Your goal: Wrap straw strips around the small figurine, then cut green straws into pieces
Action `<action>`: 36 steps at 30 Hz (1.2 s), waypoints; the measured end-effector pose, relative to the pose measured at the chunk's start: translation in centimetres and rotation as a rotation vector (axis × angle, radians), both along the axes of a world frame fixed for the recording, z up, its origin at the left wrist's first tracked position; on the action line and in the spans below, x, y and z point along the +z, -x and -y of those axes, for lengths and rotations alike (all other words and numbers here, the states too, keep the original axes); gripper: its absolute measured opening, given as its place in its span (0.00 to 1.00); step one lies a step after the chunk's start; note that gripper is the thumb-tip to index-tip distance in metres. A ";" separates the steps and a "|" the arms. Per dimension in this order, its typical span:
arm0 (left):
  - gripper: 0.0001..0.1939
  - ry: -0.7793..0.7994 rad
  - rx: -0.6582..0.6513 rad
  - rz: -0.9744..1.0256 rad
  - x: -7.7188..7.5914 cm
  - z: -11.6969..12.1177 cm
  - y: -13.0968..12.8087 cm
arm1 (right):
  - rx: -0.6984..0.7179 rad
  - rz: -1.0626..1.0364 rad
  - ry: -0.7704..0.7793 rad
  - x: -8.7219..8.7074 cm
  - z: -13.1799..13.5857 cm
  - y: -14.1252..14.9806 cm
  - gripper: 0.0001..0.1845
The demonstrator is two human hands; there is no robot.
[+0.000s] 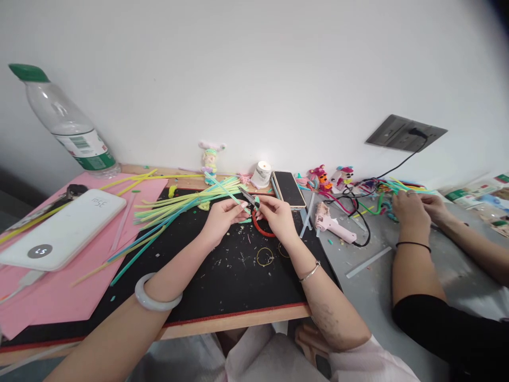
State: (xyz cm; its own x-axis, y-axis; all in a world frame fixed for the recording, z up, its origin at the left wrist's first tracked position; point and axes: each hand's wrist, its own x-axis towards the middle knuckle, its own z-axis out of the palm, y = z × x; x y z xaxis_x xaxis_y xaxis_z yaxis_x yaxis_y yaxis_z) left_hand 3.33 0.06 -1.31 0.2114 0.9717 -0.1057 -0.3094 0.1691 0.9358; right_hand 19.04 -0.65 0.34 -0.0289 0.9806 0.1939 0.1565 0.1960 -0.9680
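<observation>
My left hand (pixel 220 218) is closed in a pinch on a pale green pipe cleaner (pixel 223 187), which slants up and away from the fingertips. In my right hand (pixel 279 216) is a pair of scissors (pixel 249 198), their blades pointing up to the left and a red handle loop showing under the fingers. The blades are close to the pipe cleaner; whether they touch it I cannot tell. Short green pieces show around the fingertips. Behind my left hand lies a bundle of yellow, green and blue pipe cleaners (pixel 175 204) on the black mat (pixel 222 281).
To the left are a power bank (pixel 67 225) on pink sheets (pixel 95 286) and a plastic bottle (pixel 75 122). A phone (pixel 289 189), a glue gun (pixel 333 223) and small pipe-cleaner figures (pixel 209 162) stand or lie behind and right. A co-worker's hands (pixel 413 209) work at far right.
</observation>
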 end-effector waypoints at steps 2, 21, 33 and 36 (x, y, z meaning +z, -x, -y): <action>0.17 0.007 -0.004 -0.010 0.1 0.1 -0.1 | 0.036 -0.033 0.032 0.1 0.1 0.1 0.10; 0.17 -0.001 -0.033 -0.048 0.3 0.1 -0.1 | 0.067 0.057 0.048 0.3 0.3 -0.2 0.07; 0.14 0.013 -0.030 -0.017 0.1 0.0 -0.2 | 0.064 -0.038 0.020 0.0 0.2 0.1 0.04; 0.14 0.029 -0.043 0.018 0.1 0.1 -0.1 | 0.065 -0.056 0.017 -0.1 0.2 0.1 0.05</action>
